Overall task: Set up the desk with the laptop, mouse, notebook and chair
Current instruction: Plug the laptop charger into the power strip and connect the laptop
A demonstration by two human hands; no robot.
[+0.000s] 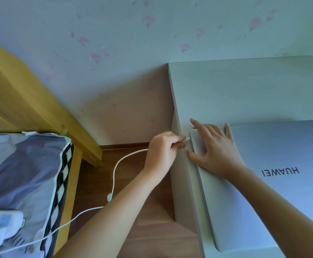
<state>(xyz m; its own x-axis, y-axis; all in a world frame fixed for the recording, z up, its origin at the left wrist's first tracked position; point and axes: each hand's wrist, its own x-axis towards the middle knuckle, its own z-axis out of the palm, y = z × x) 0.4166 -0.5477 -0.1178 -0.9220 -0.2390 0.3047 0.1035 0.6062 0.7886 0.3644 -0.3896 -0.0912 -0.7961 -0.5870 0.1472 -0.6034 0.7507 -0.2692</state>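
A closed silver laptop (274,183) with a HUAWEI logo lies on the white desk (245,94), close to the desk's left edge. My right hand (215,149) rests flat on the laptop's far left corner, fingers spread. My left hand (163,151) pinches the plug end of a white charging cable (114,170), and the plug tip sits right at the laptop's left side near that corner. The cable loops down over the floor toward the bed. No mouse, notebook or chair is in view.
A bed with a yellow wooden frame (40,101) and a blue-grey cover (21,174) stands to the left. A white power strip (1,224) lies on the bed. Brown wooden floor (133,211) runs between bed and desk. A flowered wall is behind.
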